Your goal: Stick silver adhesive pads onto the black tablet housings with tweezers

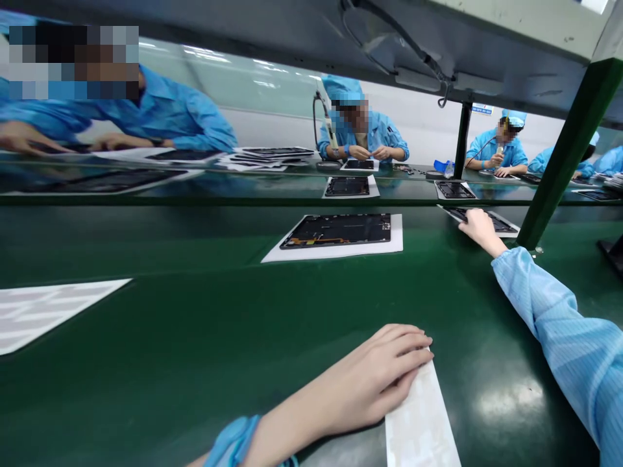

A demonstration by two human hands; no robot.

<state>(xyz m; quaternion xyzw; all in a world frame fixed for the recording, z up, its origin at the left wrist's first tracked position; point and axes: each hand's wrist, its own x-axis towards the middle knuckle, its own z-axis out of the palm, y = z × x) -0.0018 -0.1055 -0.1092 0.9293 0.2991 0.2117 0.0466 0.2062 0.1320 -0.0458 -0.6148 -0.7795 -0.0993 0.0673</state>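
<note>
My left hand lies palm down across the far end of a white strip of sheet on the green bench, its fingers stretched out close together. My right hand reaches far forward, fingers curled at the near edge of a black tablet housing on a white sheet. The hand covers part of that housing, and its fingertips are partly hidden. Between the hands and farther left, another open tablet housing with an orange flex cable rests on its own white sheet.
A green post stands just right of my right hand, under an overhead shelf. A patterned sheet lies at the left. Across the bench, several people in blue work clothes, including a co-worker, sit near more housings and stacked sheets.
</note>
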